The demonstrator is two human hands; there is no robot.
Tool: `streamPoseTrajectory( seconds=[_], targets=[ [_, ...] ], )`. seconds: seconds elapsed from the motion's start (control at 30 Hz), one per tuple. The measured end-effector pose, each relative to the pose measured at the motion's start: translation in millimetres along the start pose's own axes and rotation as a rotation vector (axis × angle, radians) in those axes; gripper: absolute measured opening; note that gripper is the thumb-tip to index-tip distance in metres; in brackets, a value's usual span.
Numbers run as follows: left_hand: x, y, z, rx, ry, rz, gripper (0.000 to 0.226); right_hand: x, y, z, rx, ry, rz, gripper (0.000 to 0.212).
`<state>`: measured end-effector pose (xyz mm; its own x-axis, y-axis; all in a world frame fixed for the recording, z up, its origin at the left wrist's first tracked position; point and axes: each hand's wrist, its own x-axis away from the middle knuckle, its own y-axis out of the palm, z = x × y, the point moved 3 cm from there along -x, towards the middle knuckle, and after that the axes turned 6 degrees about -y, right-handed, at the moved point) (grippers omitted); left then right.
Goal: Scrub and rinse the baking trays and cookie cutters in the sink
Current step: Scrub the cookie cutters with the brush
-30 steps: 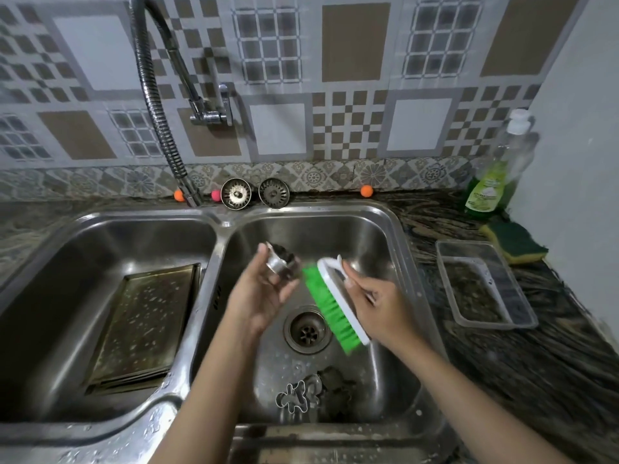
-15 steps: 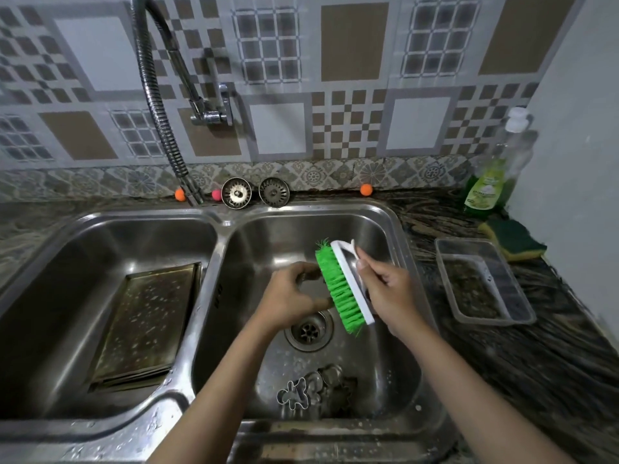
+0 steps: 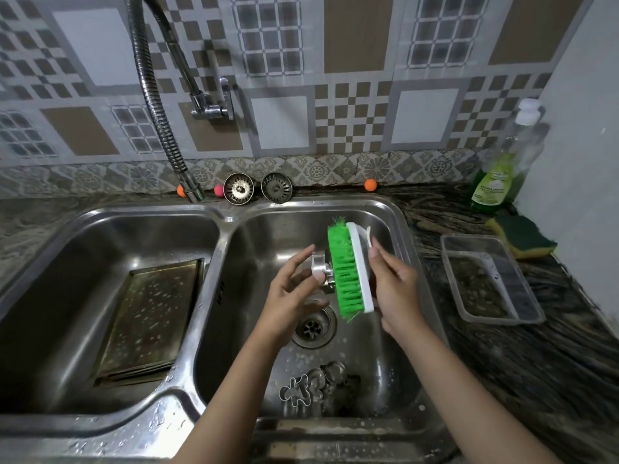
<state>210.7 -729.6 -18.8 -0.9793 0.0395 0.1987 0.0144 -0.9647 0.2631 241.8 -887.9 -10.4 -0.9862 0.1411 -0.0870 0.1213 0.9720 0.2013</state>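
Head view was the only view given, looking down on a double sink (image 3: 231,219). A small metal cookie cutter (image 3: 321,270) was pinched at its left side between thumb and fingers of the left hand (image 3: 294,293), above the drain (image 3: 314,325) of the right basin. A green-bristled scrub brush (image 3: 348,269) was clasped around its white back by the right hand (image 3: 395,289), with the bristles turned left and pressed against the cutter. The brush lay immediately right of the cutter, its long axis running from far to near, so any stroke was judged to run along that line across the cutter's edge. The cutter's shape could not be made out, being half covered by bristles and fingers. Further cookie cutters (image 3: 313,388) lay heaped at the near end of the same basin, their number unclear. A baking tray (image 3: 150,326) rested in the left basin, spotted with droplets or suds; whether another lay beneath it could not be told.
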Motion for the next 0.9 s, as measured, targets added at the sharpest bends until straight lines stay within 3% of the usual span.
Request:
streamPoseTrajectory(
  seconds=[0.13,0.37,0.47,0.53,0.7,0.9],
  targets=[
    [-0.5,11.5,-1.3,0.099,-0.007,-0.033,0.044,-7.9,8.1,-5.9,0.167,-0.109,-0.062,0.023],
    [-0.1,10.2,-12.3,0.184,-0.02,0.101,0.036,16.9,-0.3,2.8,0.202,-0.094,-0.099,0.031],
    [-1.2,2.3,-9.6,0.343,-0.03,0.189,0.02,30.6,-8.6,12.4,0.266,-0.059,-0.229,0.028],
    [-5.7,-7.4,-4.8,0.326,-0.034,0.206,0.019,34.8,-14.4,16.1,0.293,-0.028,-0.26,0.027],
    [-2.4,5.7,-13.3,0.163,-0.05,0.102,0.03,-4.3,-13.9,1.1,0.175,-0.032,0.009,0.024],
    [-5.5,9.6,-7.2,0.117,0.016,0.166,0.031,6.8,5.7,4.9,0.182,-0.028,-0.001,0.027]
  ],
)
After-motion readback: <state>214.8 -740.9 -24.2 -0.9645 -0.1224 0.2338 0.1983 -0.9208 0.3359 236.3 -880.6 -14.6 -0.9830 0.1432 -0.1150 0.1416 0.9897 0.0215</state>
